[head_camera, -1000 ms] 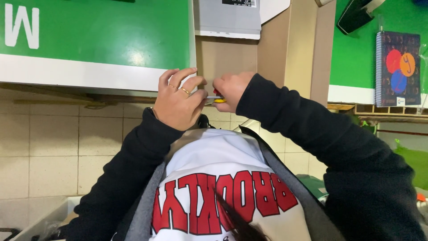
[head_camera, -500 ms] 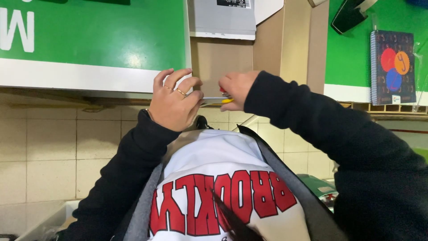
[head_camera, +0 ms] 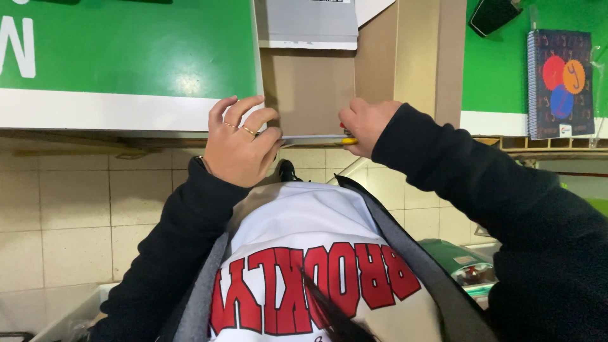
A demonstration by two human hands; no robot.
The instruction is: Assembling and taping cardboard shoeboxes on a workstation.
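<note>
Left hand (head_camera: 239, 144) with two rings, fingers curled, pinching the left end of a thin grey strip (head_camera: 310, 137) with a yellow tip, held level at the lower edge of a brown cardboard panel (head_camera: 310, 88); right hand (head_camera: 364, 125) closed in a pinch on the strip's yellow right end; both sleeves black; green board (head_camera: 126, 57) with a white border just left of the panel; grey box (head_camera: 307, 22) above it; spiral notebook (head_camera: 560, 82) with coloured circles stands well off to the right against the green wall; beige wall tiles (head_camera: 69, 209) below the board; white shirt with red lettering low in view.
</note>
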